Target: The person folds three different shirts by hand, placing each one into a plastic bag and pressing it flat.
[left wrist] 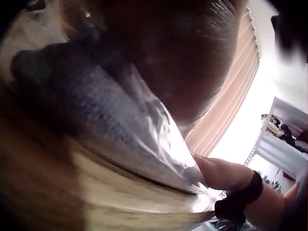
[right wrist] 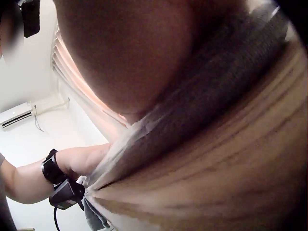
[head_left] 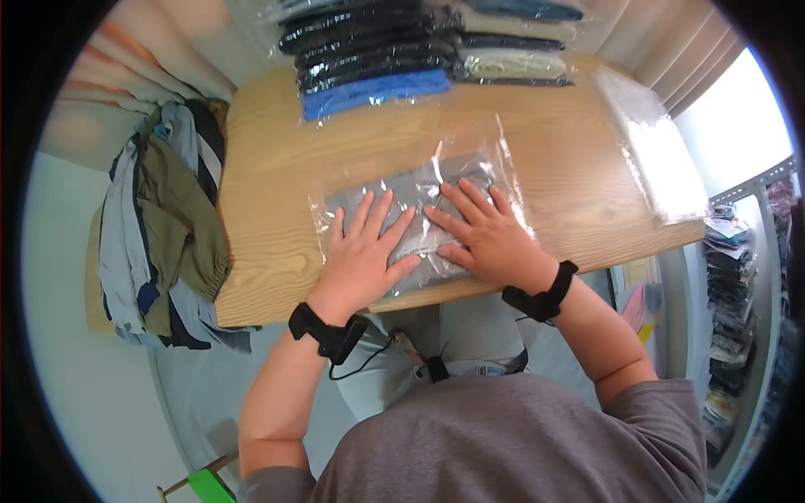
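Note:
A folded grey garment (head_left: 426,178) lies inside a clear plastic bag (head_left: 503,151) at the table's front edge. My left hand (head_left: 362,258) rests flat on its left half, fingers straight and spread. On the right half my right hand (head_left: 495,243) presses down in the same way, thumb pointing toward the left hand. The bag's loose clear film sticks out beyond the garment at the far side and both ends. In the left wrist view the grey fabric (left wrist: 106,110) shows under shiny film, low on the wood. The right wrist view shows the bagged garment (right wrist: 192,110) beneath the palm.
Stacks of bagged folded clothes (head_left: 377,50) stand at the back of the wooden table (head_left: 579,168). Flat clear bags (head_left: 658,151) lie along its right edge. Loose clothes (head_left: 172,226) are heaped at the left. Shelves (head_left: 738,310) with packed garments stand at the right.

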`<state>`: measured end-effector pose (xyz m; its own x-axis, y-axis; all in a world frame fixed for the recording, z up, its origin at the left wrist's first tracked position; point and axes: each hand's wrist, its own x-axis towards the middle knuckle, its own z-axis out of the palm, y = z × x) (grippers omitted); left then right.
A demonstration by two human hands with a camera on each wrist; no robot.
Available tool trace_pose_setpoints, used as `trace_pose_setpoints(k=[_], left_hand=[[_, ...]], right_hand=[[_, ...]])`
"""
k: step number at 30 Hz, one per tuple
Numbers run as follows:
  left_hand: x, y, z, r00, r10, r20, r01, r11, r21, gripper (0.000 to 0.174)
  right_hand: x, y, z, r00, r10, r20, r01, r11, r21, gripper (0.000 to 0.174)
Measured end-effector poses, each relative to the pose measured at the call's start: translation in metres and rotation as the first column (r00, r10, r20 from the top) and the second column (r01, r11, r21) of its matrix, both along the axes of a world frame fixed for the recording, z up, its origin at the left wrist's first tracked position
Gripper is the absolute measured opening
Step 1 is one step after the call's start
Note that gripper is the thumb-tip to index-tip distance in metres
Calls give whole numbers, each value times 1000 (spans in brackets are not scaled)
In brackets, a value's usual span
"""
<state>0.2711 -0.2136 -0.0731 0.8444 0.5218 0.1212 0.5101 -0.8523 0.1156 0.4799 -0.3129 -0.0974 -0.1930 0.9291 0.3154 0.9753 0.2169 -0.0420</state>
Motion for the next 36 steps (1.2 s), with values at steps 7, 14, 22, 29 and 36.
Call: trace_pose_setpoints(k=[7,14,22,29,36], left_hand=[[-8,0,-9,999,-4,43,8,997,-83,66],[-8,-6,-4,995,-98,28,94,990,104,57],[-4,-2,-7,997,-74,-11,74,997,-39,55],[-4,-2,-8,998,-63,-3,63,997,-51,54],[-9,4,-13,996,-76,54,81,991,-103,50]], right_hand=[[-5,-1,10,1000,2,4,-3,998,56,55],[-3,1,5,1000,-7,-15,7,1000,-29,56],[-2,4,4,999,-18,-37,17,999,-28,57],[-2,5,7,1000,-6,-30,4,998,-55,56],[24,2,21,908,70,-413,-147,977,-156,65]])
